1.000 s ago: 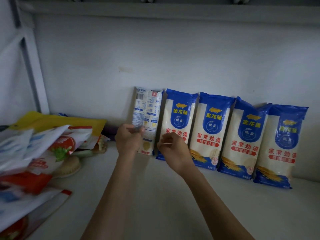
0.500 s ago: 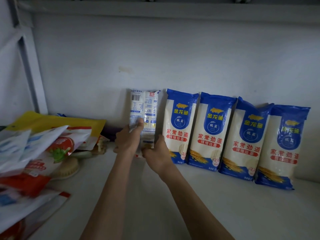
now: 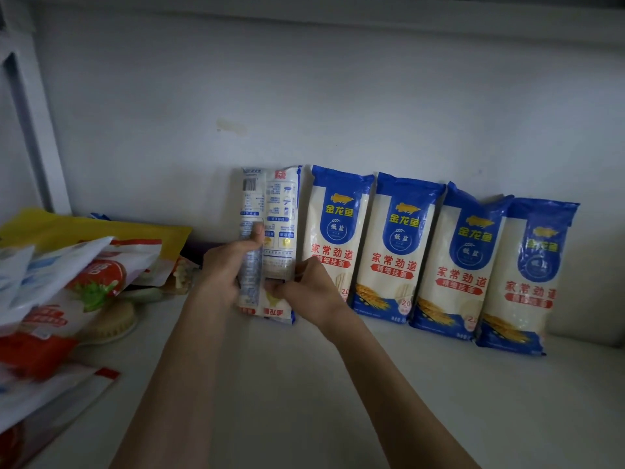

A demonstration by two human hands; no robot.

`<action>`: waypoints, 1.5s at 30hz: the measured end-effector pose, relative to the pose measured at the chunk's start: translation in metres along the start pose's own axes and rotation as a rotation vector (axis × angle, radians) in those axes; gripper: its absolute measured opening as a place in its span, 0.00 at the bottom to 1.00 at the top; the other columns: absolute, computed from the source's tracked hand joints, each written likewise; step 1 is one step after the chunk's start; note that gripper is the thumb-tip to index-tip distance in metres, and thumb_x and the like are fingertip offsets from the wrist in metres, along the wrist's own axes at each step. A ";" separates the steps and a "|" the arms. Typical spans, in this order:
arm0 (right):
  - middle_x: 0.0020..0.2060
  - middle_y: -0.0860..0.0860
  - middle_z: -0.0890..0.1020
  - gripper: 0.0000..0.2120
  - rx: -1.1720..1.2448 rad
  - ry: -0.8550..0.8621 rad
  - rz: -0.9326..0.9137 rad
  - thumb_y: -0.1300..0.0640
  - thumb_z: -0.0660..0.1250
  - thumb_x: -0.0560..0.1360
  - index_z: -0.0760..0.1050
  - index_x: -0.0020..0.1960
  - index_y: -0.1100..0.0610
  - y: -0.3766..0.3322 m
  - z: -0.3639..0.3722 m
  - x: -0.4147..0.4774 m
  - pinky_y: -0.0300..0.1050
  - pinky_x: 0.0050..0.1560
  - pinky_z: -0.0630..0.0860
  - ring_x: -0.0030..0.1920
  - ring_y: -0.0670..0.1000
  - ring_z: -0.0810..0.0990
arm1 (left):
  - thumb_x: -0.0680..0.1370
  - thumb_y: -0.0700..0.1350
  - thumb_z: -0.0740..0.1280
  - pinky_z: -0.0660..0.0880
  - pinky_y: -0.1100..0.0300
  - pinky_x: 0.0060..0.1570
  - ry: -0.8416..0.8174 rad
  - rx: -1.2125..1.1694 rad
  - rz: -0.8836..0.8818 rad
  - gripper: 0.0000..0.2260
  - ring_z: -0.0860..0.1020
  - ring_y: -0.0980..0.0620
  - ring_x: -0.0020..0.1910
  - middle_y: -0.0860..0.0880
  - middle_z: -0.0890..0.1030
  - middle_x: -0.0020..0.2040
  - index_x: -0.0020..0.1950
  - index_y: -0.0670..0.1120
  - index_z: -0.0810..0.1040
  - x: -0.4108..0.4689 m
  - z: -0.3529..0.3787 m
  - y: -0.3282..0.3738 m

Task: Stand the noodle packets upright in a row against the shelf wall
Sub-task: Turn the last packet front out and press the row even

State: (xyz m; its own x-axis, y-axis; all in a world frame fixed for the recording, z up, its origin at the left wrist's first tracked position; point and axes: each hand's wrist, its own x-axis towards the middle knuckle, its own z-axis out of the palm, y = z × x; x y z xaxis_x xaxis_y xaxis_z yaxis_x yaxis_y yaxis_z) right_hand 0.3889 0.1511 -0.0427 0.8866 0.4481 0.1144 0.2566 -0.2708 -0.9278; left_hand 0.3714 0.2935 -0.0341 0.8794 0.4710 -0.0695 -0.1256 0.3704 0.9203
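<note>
The left hand (image 3: 225,265) grips the reversed noodle packet (image 3: 279,211) along its left edge, with the thumb pressed on the printed back panel. The right hand (image 3: 311,292) pinches the lower right part of the same packet with curled fingers. The packet stands upright on the shelf (image 3: 304,384), just beside the left end of the row of four blue packets (image 3: 399,248).

- A yellow bag (image 3: 101,228) is seen lying flat at the left of the frame, under other packets.
- A white packet printed with a red tomato (image 3: 98,275) is laid over it.
- A pale round brush (image 3: 113,324) is partly covered by the pile.
- Red-and-white packets (image 3: 44,384) are heaped at the lower left.
- A white upright post (image 3: 28,130) is seen at the upper left.
</note>
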 end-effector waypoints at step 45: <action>0.48 0.53 0.86 0.20 -0.271 0.027 -0.390 0.76 0.76 0.59 0.85 0.47 0.60 -0.036 -0.173 -0.071 0.40 0.49 0.80 0.54 0.50 0.82 | 0.74 0.50 0.69 0.80 0.64 0.40 -0.965 0.119 -0.473 0.13 0.85 0.55 0.41 0.49 0.87 0.43 0.50 0.42 0.85 -0.038 0.086 -0.020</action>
State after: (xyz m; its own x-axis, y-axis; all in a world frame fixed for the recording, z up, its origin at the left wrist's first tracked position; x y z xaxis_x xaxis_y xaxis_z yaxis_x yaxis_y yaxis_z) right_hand 0.3833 -0.0185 0.0436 0.7130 0.5394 0.4480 0.6601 -0.3007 -0.6884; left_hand 0.3796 0.1995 -0.0171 0.8245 -0.5475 -0.1429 0.3209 0.2443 0.9151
